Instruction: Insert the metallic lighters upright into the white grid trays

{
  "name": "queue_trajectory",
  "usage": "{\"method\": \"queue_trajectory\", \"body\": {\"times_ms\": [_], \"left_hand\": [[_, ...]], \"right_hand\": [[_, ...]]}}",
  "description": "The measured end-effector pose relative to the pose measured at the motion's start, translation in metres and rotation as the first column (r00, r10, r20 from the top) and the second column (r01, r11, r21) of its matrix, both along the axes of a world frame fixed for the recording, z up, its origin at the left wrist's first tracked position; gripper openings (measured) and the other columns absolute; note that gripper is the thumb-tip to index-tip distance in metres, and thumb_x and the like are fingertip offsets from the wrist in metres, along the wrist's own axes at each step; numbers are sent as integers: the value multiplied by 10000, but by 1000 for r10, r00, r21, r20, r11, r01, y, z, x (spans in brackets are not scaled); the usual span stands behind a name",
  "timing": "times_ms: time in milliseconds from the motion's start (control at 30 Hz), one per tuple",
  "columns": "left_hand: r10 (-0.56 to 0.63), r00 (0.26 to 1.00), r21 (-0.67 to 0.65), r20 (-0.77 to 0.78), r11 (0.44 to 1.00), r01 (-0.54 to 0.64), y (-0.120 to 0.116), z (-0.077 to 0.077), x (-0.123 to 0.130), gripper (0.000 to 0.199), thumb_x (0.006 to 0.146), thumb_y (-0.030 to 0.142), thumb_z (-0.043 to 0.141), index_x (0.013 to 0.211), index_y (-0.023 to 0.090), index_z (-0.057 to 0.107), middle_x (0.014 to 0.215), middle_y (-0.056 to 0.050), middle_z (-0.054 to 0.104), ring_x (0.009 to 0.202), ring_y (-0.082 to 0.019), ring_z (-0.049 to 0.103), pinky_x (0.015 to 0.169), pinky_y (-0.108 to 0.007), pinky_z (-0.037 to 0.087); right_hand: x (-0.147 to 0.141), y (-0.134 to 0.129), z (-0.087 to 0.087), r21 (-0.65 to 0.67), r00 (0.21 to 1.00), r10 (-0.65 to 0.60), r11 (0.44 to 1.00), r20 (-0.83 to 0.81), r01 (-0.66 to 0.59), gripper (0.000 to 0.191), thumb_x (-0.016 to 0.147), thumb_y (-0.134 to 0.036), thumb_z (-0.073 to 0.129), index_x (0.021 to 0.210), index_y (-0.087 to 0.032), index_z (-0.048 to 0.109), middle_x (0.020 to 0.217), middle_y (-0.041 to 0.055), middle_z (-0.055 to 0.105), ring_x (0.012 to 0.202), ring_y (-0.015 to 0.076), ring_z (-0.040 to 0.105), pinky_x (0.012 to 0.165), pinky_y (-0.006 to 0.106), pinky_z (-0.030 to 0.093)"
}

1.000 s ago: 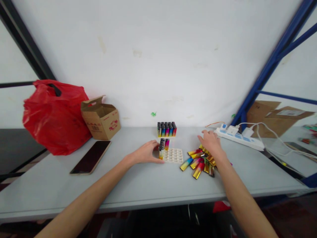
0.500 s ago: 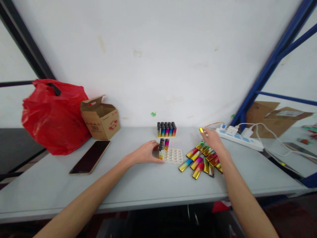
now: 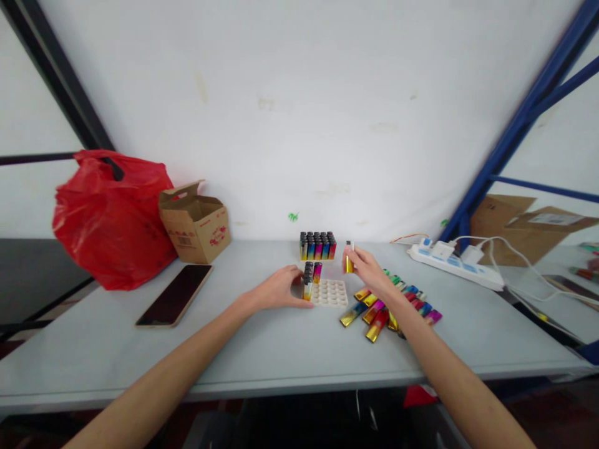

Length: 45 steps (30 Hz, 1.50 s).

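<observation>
A white tray with round holes lies on the table. Along its left side stands a row of upright lighters, with a magenta-and-gold lighter in the column beside it. My left hand curves around the tray's left side, fingers behind and thumb at the front corner, closed on that edge. To the tray's back right, my right hand pinches a gold lighter, held upright above the table. Below my right forearm spreads a loose pile of colourful metallic lighters, partly hidden by the arm.
Behind the tray stands a block of upright lighters. A phone, an open cardboard box and a red plastic bag are at left. At right lie a white power strip with cables and flattened cardboard.
My right hand has moved left from above the pile toward the tray, carrying the gold lighter, which is now upright. My left hand stays at the tray's left side.
</observation>
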<state>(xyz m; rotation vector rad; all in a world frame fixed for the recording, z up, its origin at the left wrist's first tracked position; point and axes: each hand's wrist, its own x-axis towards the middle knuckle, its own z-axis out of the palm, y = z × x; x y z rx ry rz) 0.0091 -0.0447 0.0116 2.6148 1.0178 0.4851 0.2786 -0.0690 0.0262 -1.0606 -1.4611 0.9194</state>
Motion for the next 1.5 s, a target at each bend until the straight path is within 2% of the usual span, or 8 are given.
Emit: {"method": "queue_trajectory", "body": {"times_ms": [167, 233, 433, 633, 867, 1033, 1333, 1500], "left_hand": [[-2, 1000, 11, 18, 1000, 2, 0, -2, 0, 653, 657, 740, 787, 970, 186, 640, 994, -87, 683, 926, -298, 652, 838, -391, 516], [-4, 1000, 9, 21, 1000, 4, 0, -2, 0, 648, 659, 736, 788, 970, 186, 639, 991, -86, 685, 925, -297, 651, 837, -392, 515], [-13, 1000, 8, 13, 1000, 13, 1, -2, 1, 639, 672, 711, 797, 992, 183, 634, 1015, -93, 684, 942, -297, 648, 853, -398, 514], [7, 1000, 7, 11, 1000, -7, 0, -1, 1, 647, 658, 738, 783, 965, 186, 639, 988, -88, 680, 918, -297, 649, 822, -395, 514], [0, 999, 8, 32, 1000, 0, 0, -2, 0, 648, 659, 726, 793, 973, 180, 641, 1003, -92, 681, 925, -305, 648, 833, -402, 519], [-11, 999, 12, 31, 1000, 10, 1, -3, 0, 638, 665, 715, 800, 973, 178, 642, 1003, -86, 680, 933, -300, 643, 856, -401, 516], [0, 999, 3, 33, 1000, -1, 1, -3, 0, 632, 665, 707, 805, 976, 182, 640, 999, -90, 678, 933, -305, 640, 851, -410, 517], [-5, 1000, -8, 15, 1000, 5, 1, -3, 0, 650, 675, 702, 803, 1017, 171, 650, 1041, -107, 683, 979, -319, 644, 891, -419, 513]], "right_hand": [[-20, -7, -3, -120, 992, 123, 985, -42, -127, 530, 861, -763, 567, 904, -239, 497, 657, -85, 413, 482, 86, 321, 445, 215, 298], [-25, -6, -7, -124, 997, 72, 990, 23, -68, 542, 877, -782, 519, 825, -245, 462, 595, -100, 317, 466, 92, 255, 433, 221, 227], [-29, -4, -18, 87, 942, -185, 982, 279, 167, 599, 912, -719, 484, 577, -230, 394, 547, -39, 377, 554, 127, 360, 535, 279, 287], [-34, -6, -20, 148, 886, -279, 959, 370, 240, 493, 900, -581, 470, 566, -236, 360, 537, -37, 362, 558, 131, 350, 560, 292, 249], [-32, -13, -13, 174, 899, -145, 982, 413, 78, 410, 1032, -559, 397, 793, -235, 476, 673, -33, 533, 640, 162, 496, 632, 281, 354], [-27, -13, -11, 337, 783, -175, 940, 597, -47, 403, 1065, -491, 408, 765, -230, 468, 774, 18, 596, 738, 181, 542, 715, 291, 390], [-28, -9, -17, 253, 757, -73, 960, 649, -124, 360, 1071, -452, 471, 828, -206, 569, 772, 33, 714, 694, 180, 638, 689, 284, 421], [-32, -7, -20, 268, 664, -73, 943, 744, -196, 312, 1071, -416, 490, 871, -201, 593, 808, 53, 721, 704, 186, 642, 679, 286, 446]]}}
